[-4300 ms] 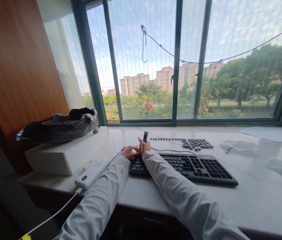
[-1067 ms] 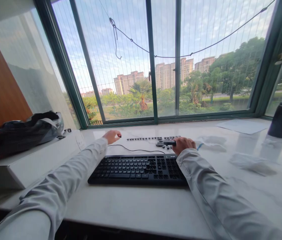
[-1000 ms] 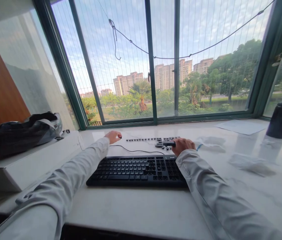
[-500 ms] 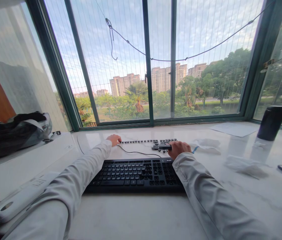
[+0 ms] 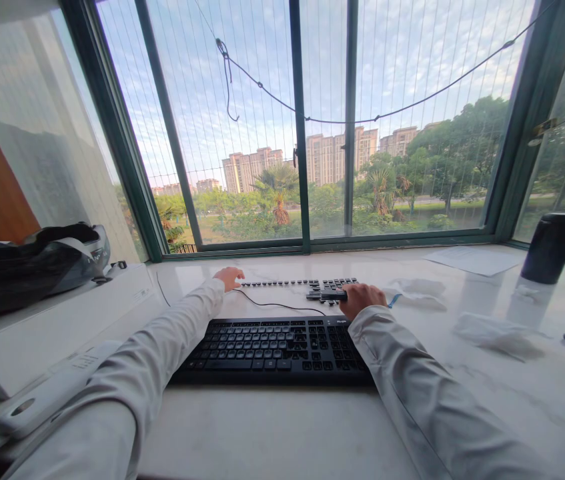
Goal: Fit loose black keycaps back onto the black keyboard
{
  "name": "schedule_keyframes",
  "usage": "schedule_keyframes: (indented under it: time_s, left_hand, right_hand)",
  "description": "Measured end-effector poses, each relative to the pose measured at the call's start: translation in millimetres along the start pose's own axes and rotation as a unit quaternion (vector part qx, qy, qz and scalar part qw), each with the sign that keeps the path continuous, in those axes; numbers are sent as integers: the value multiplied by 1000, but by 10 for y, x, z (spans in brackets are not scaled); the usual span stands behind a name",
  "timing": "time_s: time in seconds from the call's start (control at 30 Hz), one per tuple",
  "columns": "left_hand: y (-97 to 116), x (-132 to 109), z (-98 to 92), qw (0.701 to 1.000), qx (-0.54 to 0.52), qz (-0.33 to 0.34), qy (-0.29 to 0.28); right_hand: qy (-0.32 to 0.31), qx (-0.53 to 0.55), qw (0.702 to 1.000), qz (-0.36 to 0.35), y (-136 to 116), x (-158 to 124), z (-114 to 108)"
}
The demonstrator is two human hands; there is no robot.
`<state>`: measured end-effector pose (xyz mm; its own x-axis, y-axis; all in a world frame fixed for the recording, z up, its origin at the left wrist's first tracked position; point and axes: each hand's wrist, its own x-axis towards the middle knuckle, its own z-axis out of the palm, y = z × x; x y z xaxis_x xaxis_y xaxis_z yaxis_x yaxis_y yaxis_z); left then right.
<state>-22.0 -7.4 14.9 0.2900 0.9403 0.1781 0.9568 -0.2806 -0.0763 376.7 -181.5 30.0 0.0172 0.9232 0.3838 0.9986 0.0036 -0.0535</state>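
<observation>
A black keyboard (image 5: 262, 365) lies in front of me on the white counter, with several key positions bare of caps on its right part. Beyond it, loose black keycaps (image 5: 282, 284) stand in a long row, with more grouped at the right end. My left hand (image 5: 229, 278) is at the row's left end, thumb and fingers apart, holding nothing I can see. My right hand (image 5: 361, 298) is closed around a slim black tool (image 5: 333, 295), which points left over the grouped keycaps. Its exact kind is too small to tell.
Crumpled clear plastic bags (image 5: 497, 333) and a paper sheet (image 5: 477, 260) lie to the right, near a black cylinder (image 5: 552, 248). On the left are a white box (image 5: 62, 327), a dark bag (image 5: 32, 267) and a white power strip (image 5: 52, 390). A thin cable (image 5: 272, 305) runs behind the keyboard.
The view has shifted slightly. My left fingers have lifted a little off the row's end and spread apart. My right hand keeps the black tool in nearly the same place.
</observation>
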Motion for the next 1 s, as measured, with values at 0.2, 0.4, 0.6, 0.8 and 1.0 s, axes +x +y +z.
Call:
schedule_keyframes:
  time_s: [0.2,0.4,0.6,0.8,1.0]
  left_hand:
    - [-227,-222,-241,996,5,-61,-66]
    - [-525,-810,-317,989,19,-109,-97]
    - [-632,-1412,-397,995,-22,-84,-54]
    - [-568,-1786,-482,994,-29,-104,-29]
    - [-324,-1881,-601,988,-28,-148,42]
  right_hand:
    - [5,0,1000,-1,-6,-4,-25]
    - [0,1,1000,-17,-24,-41,-92]
    - [-3,-7,1000,14,-59,-58,-133]
    - [56,8,998,-25,3,6,-25]
    - [111,56,992,-13,97,123,184]
